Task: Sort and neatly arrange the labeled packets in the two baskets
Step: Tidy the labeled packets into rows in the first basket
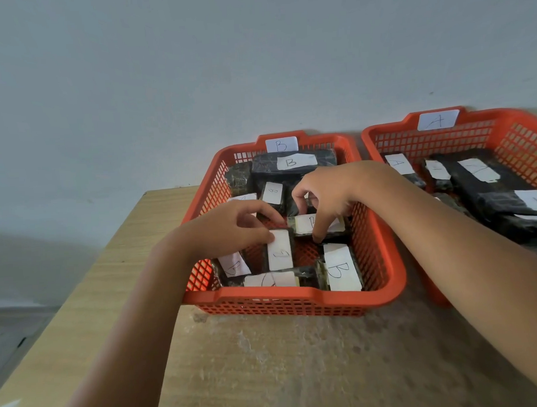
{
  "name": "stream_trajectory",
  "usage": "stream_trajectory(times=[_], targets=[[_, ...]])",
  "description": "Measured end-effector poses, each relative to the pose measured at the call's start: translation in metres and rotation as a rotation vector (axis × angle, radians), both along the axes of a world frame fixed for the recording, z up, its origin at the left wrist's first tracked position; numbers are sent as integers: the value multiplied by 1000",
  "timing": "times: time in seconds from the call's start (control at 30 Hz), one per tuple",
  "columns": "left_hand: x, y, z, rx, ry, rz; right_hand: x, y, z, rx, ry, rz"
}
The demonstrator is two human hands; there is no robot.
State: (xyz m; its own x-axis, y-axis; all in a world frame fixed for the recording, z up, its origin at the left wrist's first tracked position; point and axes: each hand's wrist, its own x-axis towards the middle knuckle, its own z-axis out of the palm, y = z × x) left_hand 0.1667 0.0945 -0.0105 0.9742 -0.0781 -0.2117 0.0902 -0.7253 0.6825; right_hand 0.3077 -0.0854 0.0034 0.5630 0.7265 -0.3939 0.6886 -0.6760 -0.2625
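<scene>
The tabletop (297, 369) carries two orange baskets. In basket B (295, 300), the left hand (225, 229) pinches an upright packet (279, 253), the right hand (331, 195) fingers another B packet (307, 224), apparently squaring rows. Basket A (386, 132) holds A packets.

Two orange baskets (295, 300), two hands (231, 232), about eight B-labelled packets (342, 267), several A-labelled packets (479, 171)

Basket B (295, 300) sits left of basket A (435, 136) (touching?); packets (342, 269) lie in both.
</scene>
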Motion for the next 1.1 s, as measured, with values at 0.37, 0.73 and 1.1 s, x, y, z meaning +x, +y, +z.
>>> stream_trajectory(times=[0.37,0.73,1.1], targets=[[3,3,-7,225,-245,193,0,1,1,0,-1,9],[1,4,-3,381,-226,27,1,-1,1,-3,53,10],[-16,6,30,498,-357,113,0,-2,7,47,124,8]])
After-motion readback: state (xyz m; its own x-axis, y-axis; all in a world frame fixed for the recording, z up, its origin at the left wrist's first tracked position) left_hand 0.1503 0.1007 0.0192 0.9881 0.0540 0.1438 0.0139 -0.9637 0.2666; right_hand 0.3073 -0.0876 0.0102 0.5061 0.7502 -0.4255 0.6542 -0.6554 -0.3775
